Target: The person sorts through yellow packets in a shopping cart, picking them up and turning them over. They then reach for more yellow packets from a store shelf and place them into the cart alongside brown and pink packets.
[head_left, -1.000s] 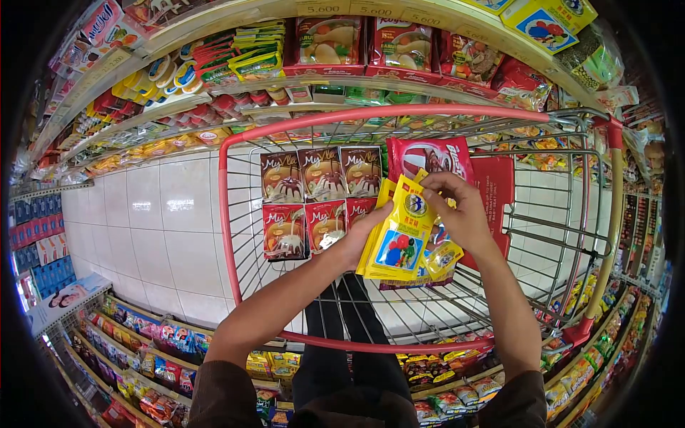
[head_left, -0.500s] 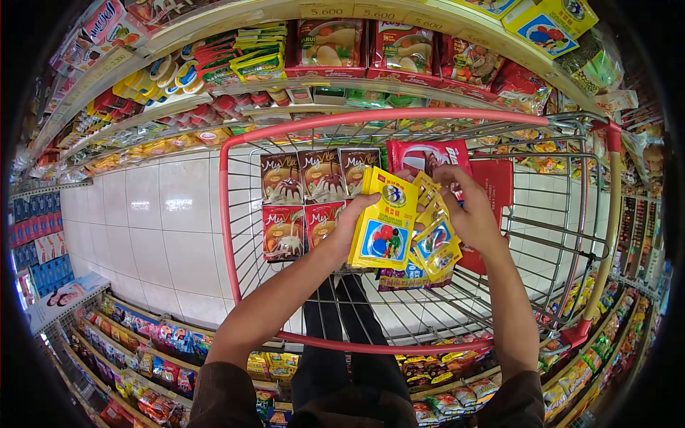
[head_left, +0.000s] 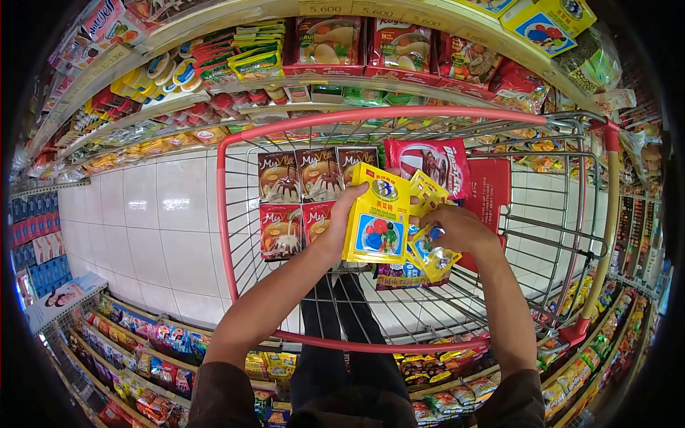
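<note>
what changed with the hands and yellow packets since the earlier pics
The left hand has moved the stacked flat yellow packets leftward. The right hand has let go of them and moved down onto the loose yellow packets. The brown and red packs stay in the red-rimmed wire cart.

Shelves (head_left: 428,14): beyond the shopping cart (head_left: 221,192), along its far side.
Lower shelves (head_left: 164,351): along the cart's near side.
Dessert packets (head_left: 317,171): in two rows inside the cart, toward its left end.
Large bag (head_left: 435,160): inside the cart, right of centre, toward its far side.
Stack of packets (head_left: 377,221): in the left hand (head_left: 341,220), above the cart's middle.
Printed panel (head_left: 487,189): inside the cart, toward its right end.
Floor (head_left: 168,242): beneath the cart and to its left.
</note>
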The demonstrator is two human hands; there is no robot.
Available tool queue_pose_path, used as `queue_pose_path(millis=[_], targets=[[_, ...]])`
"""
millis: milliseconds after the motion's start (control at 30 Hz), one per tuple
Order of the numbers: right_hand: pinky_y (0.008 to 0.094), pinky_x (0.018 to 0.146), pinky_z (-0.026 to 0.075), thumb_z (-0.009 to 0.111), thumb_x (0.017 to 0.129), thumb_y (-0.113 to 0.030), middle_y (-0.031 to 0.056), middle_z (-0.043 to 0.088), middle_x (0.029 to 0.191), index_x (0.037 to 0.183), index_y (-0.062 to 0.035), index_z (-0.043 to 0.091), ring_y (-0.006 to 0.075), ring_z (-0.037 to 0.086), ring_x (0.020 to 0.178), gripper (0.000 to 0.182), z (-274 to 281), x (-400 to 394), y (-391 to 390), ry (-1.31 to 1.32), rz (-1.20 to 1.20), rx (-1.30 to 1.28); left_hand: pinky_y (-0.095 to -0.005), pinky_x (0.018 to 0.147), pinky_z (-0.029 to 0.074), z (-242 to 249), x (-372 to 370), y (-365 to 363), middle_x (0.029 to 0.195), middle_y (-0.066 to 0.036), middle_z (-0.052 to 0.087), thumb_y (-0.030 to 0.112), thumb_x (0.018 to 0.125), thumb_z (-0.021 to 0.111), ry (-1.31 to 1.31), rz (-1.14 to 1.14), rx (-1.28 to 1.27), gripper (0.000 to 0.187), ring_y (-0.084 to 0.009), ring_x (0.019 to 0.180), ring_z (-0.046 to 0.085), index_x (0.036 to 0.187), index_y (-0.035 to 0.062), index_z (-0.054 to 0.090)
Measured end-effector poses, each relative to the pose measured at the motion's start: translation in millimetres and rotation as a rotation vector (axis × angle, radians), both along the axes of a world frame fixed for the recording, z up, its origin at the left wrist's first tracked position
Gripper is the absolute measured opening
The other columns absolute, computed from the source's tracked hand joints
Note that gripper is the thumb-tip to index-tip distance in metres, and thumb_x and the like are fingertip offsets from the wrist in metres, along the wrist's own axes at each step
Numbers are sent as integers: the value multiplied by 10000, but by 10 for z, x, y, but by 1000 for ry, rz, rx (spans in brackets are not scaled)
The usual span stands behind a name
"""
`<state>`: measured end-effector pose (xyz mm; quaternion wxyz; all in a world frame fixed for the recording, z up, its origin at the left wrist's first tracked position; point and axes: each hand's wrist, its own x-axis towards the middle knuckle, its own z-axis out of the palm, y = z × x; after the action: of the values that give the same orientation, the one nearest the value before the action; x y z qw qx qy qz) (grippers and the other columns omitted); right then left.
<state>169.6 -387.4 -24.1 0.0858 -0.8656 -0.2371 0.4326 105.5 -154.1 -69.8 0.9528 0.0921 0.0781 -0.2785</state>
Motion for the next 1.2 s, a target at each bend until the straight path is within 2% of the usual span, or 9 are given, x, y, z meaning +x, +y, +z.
queue_pose_path(millis=[100,333,467,533,567,700,867,967,1200], targets=[[384,901,463,766,655,-86,126,622,1086,1057,-100,669,298,597,1028,413,-109,-35,-22,-46,17,-37,-549,971,436,-57,12,-44,1347,-299,449,489,841,484,32,18,59,732,-484,1140,532,1441,106,315],[387,876,467,700,696,-44,100,628,1025,910,-87,666,290,596,1004,220,34,61,16,-47,81,10,-550,973,436,-50,9,-23,1364,-283,440,478,838,483,72,-10,37,730,-480,1148,531,1454,130,303],[353,814,485,691,735,-47,100,634,971,929,-78,644,241,615,937,203,196,231,-120,52,47,30,-545,960,446,-54,18,-27,1347,-270,458,474,841,480,43,38,87,724,-437,1134,548,1455,141,291],[316,760,493,690,771,-63,111,632,936,959,-64,617,177,618,868,202,308,309,-175,359,-276,93,-544,953,452,-39,18,-41,1339,-264,467,471,844,476,42,57,110,717,-424,1127,552,1454,144,289],[281,726,492,653,800,-8,106,626,949,1074,-64,571,136,603,827,292,271,340,-265,362,-276,180,-544,948,454,-24,20,-54,1334,-262,471,468,849,471,48,95,147,702,-416,1122,553,1448,146,294],[275,774,499,541,802,139,68,606,972,1291,-65,448,145,607,900,538,444,374,-294,385,-527,499,-547,937,459,-81,12,-60,1313,-242,489,459,861,467,80,150,161,656,-396,1126,552,1428,163,323],[272,821,499,532,795,151,72,605,1024,1361,-69,424,148,605,944,616,510,397,-332,253,-595,593,-545,931,463,-85,10,-60,1299,-221,502,453,862,479,99,163,155,628,-384,1128,552,1415,186,349],[280,875,481,498,803,164,78,592,1126,1313,-52,466,146,583,1008,555,496,402,-345,233,-671,652,-541,927,466,-60,13,-52,1296,-214,508,457,863,481,134,199,185,610,-371,1121,558,1400,191,370],[299,886,465,510,814,141,97,591,1128,1255,-53,458,165,574,999,484,458,404,-384,-29,-760,613,-537,900,478,-121,26,-32,1278,-202,523,515,880,472,184,221,156,578,-353,1101,567,1359,196,411]])
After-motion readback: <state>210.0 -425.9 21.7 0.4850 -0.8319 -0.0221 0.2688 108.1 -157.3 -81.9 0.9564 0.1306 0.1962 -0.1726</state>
